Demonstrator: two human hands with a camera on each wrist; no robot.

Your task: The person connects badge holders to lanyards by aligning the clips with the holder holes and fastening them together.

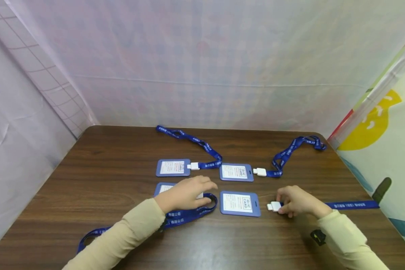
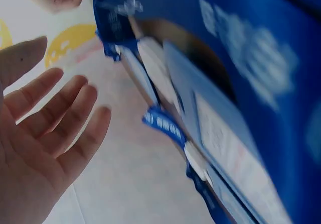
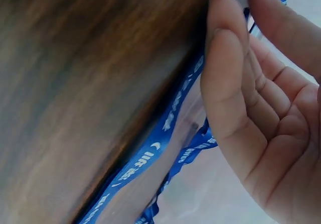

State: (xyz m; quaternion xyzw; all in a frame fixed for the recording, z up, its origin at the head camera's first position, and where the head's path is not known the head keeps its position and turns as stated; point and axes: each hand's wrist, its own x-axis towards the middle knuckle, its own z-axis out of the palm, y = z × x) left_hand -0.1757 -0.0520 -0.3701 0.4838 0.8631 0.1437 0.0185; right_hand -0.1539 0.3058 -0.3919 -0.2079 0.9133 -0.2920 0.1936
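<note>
Pinching a white clip (image 1: 275,206) between thumb and fingers, the right hand (image 1: 297,201) stands to the right of the near right card holder (image 1: 240,203); clip and holder are apart. The clip's blue lanyard (image 1: 352,205) passes behind the wrist to the right edge of the worktop (image 1: 98,172). The left hand (image 1: 187,193), fingers loosely extended and gripping nothing, obstructs most of the near left card holder (image 1: 161,187); contact between them cannot be determined. A looped lanyard (image 1: 185,216) lies below that hand and runs under the left sleeve (image 1: 128,228), which hides part of it.

Farther back, the far left card holder (image 1: 173,167) has a clip at its right end, its lanyard (image 1: 207,148) trailing rearward. The far right card holder (image 1: 236,172) has another clip just beside it, with a bunched lanyard (image 1: 287,153). Pale cloth (image 1: 202,67) hangs behind the worktop.
</note>
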